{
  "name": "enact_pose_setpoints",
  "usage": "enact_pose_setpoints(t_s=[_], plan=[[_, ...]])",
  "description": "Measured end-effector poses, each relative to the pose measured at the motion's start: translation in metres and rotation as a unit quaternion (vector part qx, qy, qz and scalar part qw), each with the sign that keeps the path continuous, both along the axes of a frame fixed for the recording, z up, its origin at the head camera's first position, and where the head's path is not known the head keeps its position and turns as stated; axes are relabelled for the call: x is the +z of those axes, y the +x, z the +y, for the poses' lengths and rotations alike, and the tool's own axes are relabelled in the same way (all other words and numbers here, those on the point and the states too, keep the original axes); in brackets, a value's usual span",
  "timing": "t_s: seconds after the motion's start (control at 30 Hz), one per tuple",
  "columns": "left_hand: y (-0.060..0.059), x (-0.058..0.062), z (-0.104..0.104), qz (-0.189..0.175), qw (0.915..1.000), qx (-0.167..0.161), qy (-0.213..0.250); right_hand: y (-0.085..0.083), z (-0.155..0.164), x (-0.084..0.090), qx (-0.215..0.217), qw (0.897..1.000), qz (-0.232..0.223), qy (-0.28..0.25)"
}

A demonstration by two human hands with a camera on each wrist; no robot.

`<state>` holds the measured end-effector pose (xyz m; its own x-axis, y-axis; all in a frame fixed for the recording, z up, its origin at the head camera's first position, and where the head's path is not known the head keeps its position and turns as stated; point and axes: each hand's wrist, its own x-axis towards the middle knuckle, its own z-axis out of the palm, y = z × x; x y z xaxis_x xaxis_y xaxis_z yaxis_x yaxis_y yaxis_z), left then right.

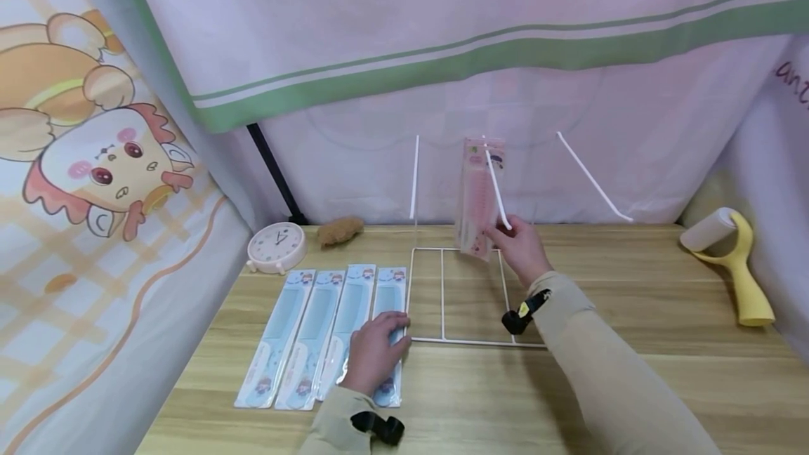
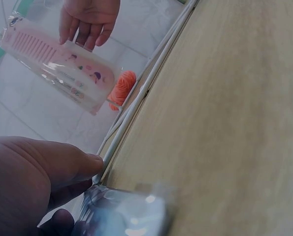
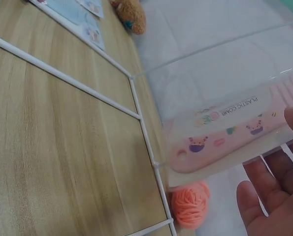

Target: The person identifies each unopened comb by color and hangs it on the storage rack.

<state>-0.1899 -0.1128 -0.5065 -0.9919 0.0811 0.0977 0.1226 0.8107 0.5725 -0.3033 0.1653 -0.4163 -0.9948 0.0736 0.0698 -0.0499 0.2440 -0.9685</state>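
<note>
Packaged pink combs [image 1: 478,195] hang from the middle white prong of a wire rack [image 1: 442,293]. My right hand [image 1: 523,251] pinches the front package at its right edge, just under the prong's tip. The right wrist view shows the thumb over the clear wrapper of that pink comb [image 3: 220,147], with other fingers below its edge. My left hand [image 1: 377,350] lies across the rightmost packaged blue comb [image 1: 390,286], its fingertips against the rack's left base wire. In the left wrist view its thumb [image 2: 82,162] touches that wire.
Several packaged blue combs [image 1: 297,335] lie in a row on the wooden table [image 1: 468,406]. Behind them stand a round clock [image 1: 277,248] and a brown fuzzy object [image 1: 340,231]. A yellow-handled roller [image 1: 739,265] is at the right; an orange pleated ball [image 3: 190,204] sits behind the rack.
</note>
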Motion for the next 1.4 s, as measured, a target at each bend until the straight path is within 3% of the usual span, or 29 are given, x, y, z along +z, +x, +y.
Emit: enact_pose_setpoints(t_s=[0.27, 0.6, 1.2, 1.4], plan=[[0.001, 0.0, 0.0, 0.004, 1.0, -0.002, 0.002, -0.001, 0.008, -0.011, 0.009, 0.999, 0.027, 0.015], [0.001, 0.001, 0.0, 0.002, 1.0, 0.001, 0.001, 0.011, 0.015, -0.016, 0.006, 0.999, 0.031, 0.044], [0.001, 0.0, -0.002, 0.009, 0.9999, -0.005, -0.002, 0.061, 0.036, -0.027, 0.025, 0.993, 0.08, 0.088], [0.001, -0.001, -0.002, 0.01, 0.9999, -0.008, -0.002, 0.075, 0.043, -0.034, 0.028, 0.991, 0.076, 0.103]])
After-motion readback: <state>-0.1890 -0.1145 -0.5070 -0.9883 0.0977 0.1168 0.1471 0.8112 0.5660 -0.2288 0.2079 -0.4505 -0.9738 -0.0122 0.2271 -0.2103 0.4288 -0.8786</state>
